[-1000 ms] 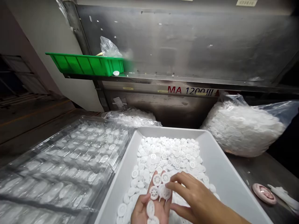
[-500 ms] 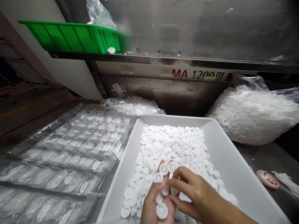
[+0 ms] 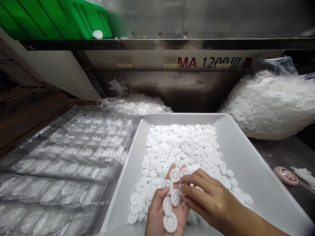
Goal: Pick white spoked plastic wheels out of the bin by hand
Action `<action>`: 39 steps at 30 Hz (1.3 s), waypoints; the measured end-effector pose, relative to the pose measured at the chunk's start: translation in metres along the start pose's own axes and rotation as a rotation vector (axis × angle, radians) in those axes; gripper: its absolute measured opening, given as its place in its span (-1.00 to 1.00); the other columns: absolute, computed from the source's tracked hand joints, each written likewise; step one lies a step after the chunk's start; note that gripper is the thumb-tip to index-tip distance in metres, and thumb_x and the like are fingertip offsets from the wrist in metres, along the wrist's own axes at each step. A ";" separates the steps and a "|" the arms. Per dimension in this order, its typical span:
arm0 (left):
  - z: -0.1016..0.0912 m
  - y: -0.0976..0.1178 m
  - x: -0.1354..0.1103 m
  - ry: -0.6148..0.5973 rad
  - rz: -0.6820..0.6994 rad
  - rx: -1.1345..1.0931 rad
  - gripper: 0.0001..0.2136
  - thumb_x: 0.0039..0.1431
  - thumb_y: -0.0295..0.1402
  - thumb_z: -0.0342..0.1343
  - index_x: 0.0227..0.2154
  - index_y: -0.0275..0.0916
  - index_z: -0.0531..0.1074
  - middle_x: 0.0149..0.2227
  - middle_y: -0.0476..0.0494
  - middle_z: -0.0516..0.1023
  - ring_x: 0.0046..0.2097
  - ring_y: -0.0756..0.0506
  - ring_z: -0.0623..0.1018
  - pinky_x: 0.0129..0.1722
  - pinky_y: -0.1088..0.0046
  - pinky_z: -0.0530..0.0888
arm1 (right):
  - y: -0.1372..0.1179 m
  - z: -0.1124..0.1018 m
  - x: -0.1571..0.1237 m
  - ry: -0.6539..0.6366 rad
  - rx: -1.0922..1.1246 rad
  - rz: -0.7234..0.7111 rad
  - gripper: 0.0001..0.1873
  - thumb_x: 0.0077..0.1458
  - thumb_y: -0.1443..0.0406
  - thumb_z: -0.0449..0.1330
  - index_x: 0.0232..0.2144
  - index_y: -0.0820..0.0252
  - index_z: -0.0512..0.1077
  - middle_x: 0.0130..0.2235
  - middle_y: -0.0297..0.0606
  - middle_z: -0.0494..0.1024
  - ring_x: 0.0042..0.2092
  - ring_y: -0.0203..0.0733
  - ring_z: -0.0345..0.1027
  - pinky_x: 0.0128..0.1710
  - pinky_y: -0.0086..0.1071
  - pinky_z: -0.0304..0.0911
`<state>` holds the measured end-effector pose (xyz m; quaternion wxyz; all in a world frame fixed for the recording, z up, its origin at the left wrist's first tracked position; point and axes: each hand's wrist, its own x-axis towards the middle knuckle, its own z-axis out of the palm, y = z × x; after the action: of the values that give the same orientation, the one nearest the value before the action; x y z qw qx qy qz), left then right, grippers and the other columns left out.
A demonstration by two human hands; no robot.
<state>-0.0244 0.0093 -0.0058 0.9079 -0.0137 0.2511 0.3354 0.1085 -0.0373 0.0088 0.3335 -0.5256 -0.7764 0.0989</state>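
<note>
Handling of white spoked wheels above a grey bin (image 3: 251, 170). The left hand (image 3: 158, 213), palm up with thumb and fingers curled, grips a cluster of wheels (image 3: 170, 222) over a heap of loose wheels (image 3: 182, 147). The right hand (image 3: 209, 193) touches one wheel in the cluster with its fingertips; whether it pinches that wheel cannot be told. Clear trays (image 3: 108, 183) stand beside the bin.

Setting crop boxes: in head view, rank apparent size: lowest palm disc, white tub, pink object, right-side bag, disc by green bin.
White tub
Right-side bag, cut by frame edge
Pink object
Lowest disc in left hand
Disc by green bin
Palm disc is nearer the camera; true disc sizes unsure.
</note>
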 end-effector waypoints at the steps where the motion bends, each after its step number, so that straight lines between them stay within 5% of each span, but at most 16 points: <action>1: -0.001 0.000 0.000 -0.001 -0.006 0.000 -0.57 0.09 -0.38 -0.10 0.07 -0.18 0.27 -0.06 -0.19 0.51 0.03 -0.15 0.43 0.06 0.24 0.31 | 0.000 0.000 0.000 0.018 0.003 -0.009 -0.83 0.10 0.51 0.09 -0.22 0.32 0.37 -0.23 -0.10 0.46 -0.30 -0.19 0.25 -0.40 -0.31 0.28; 9: -0.001 0.004 0.001 0.008 -0.043 -0.040 -0.60 0.13 -0.48 -0.17 0.02 -0.17 0.33 -0.21 -0.15 0.58 -0.11 -0.08 0.52 -0.03 0.34 0.37 | 0.003 0.000 -0.006 0.076 -0.021 -0.102 -0.85 0.10 0.55 0.08 -0.26 0.48 0.41 -0.28 -0.06 0.45 -0.27 -0.24 0.26 -0.35 -0.39 0.30; 16: -0.002 0.007 0.001 0.038 -0.107 -0.059 -0.67 0.15 -0.48 -0.11 -0.06 -0.21 0.38 -0.34 -0.09 0.58 -0.30 -0.01 0.54 -0.23 0.45 0.45 | -0.001 0.003 0.000 0.049 -0.188 -0.134 -0.83 0.08 0.45 0.16 -0.23 0.39 0.45 -0.30 -0.10 0.49 -0.35 -0.17 0.26 -0.43 -0.26 0.27; 23: -0.005 0.005 0.004 0.063 -0.129 -0.080 -0.62 0.11 -0.48 -0.11 0.01 -0.29 0.33 -0.16 -0.19 0.57 -0.09 -0.04 0.51 -0.07 0.49 0.38 | -0.008 0.008 0.003 0.088 -0.271 -0.229 -0.83 0.00 0.56 0.09 -0.45 0.40 0.48 -0.42 -0.12 0.51 -0.49 -0.20 0.23 -0.59 -0.31 0.08; 30: -0.008 0.002 0.003 0.024 -0.014 -0.143 -0.43 0.08 -0.48 -0.10 0.19 -0.10 0.02 0.04 -0.18 0.45 0.10 -0.22 0.37 0.12 0.13 0.24 | -0.005 0.002 -0.006 0.042 -0.189 -0.337 -0.69 0.14 0.52 -0.08 -0.38 0.42 0.48 -0.43 -0.21 0.54 -0.50 -0.31 0.26 -0.64 -0.35 0.05; 39: -0.003 0.002 -0.003 0.050 0.027 -0.195 -0.37 0.13 -0.48 -0.13 0.23 -0.09 -0.23 0.02 -0.20 0.47 0.08 -0.24 0.38 0.12 0.07 0.24 | -0.002 0.000 -0.010 0.020 -0.257 -0.417 -0.66 0.16 0.54 -0.09 -0.39 0.40 0.49 -0.39 -0.23 0.58 -0.44 -0.26 0.40 -0.62 -0.34 0.17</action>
<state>-0.0292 0.0087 -0.0065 0.8911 -0.1071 0.2400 0.3701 0.1094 -0.0469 0.0062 0.2849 -0.3930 -0.8709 -0.0770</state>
